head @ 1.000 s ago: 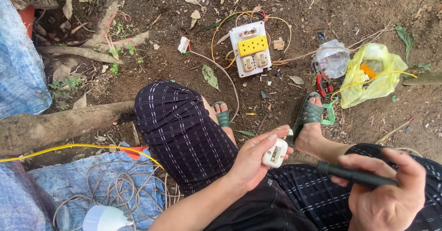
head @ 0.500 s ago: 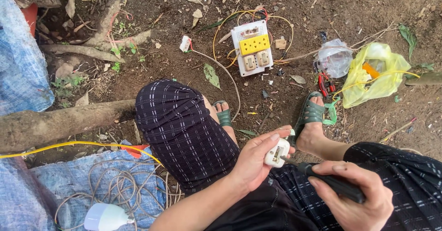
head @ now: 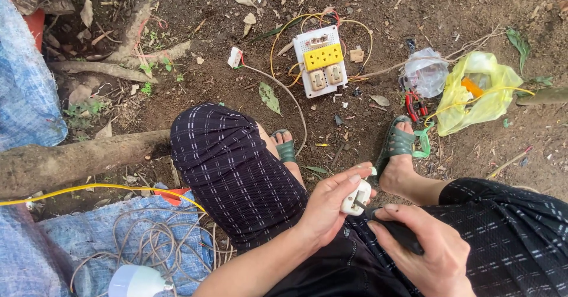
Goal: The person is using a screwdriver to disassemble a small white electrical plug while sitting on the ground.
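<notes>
R hand [head: 429, 252] now on plug [head: 357, 197], screwdriver [head: 395, 232] tip hidden.

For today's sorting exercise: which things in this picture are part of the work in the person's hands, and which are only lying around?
In use:
left hand holding the small white plug
right hand pressing a black-handled screwdriver against it

Lying about:
white socket board with yellow wires
yellow plastic bag
clear plastic bag
white bulb
coiled cable
</notes>
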